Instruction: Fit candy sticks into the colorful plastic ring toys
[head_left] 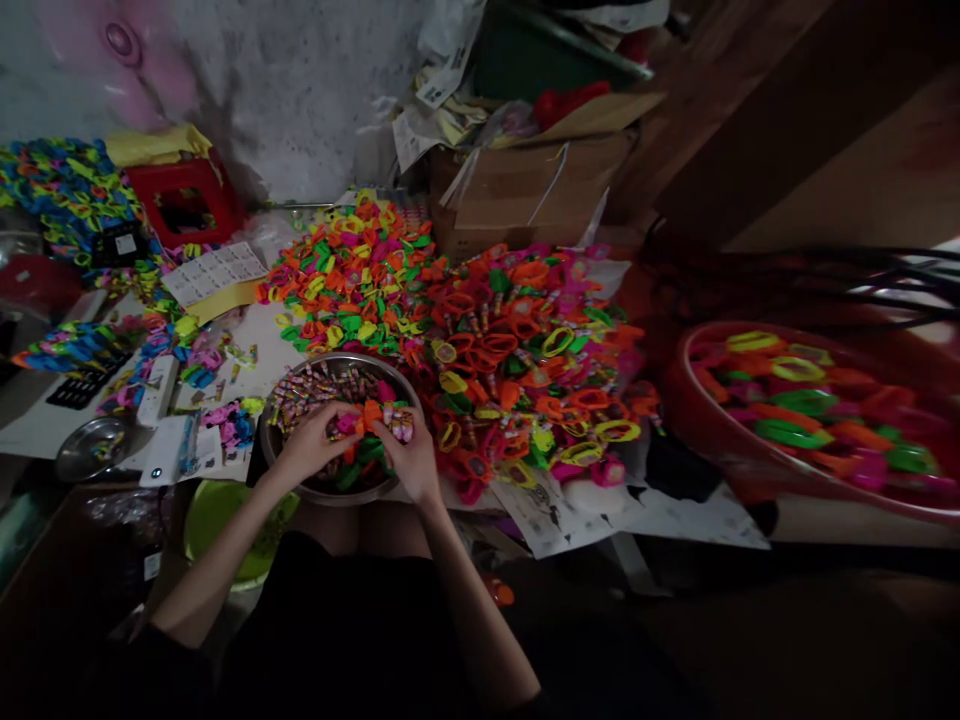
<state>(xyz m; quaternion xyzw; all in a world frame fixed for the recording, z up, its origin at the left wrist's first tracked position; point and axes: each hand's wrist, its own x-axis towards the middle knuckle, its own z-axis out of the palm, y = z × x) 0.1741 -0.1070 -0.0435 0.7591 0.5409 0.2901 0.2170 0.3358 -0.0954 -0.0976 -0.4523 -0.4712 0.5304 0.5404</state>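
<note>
Both of my hands are over a metal bowl (pixel 409 390) at the table's front edge. A small orange plastic piece (pixel 369 413) sits between my fingertips, at chest side of the bowl's middle. My left hand (pixel 319 442) pinches it from the left, with a pink bit near its fingers. From the right, my right hand (pixel 411 455) closes thumb and fingers on the same piece; a patterned wrapped stick (pixel 400 422) shows by its fingers. Inside the bowl lie many small patterned wrapped sticks (pixel 304 392) and some green pieces (pixel 367 463). Finer details between the fingers are too small to tell.
Heaps of bright plastic toy watches (pixel 525 350) and loose coloured pieces (pixel 360 265) cover the table behind and right. A red basin (pixel 694 345) of similar pieces stands far right. Left are a power strip (pixel 157 390), a red stool (pixel 225 205) and a lime basin (pixel 206 510) below. A cardboard box (pixel 517 195) stands behind.
</note>
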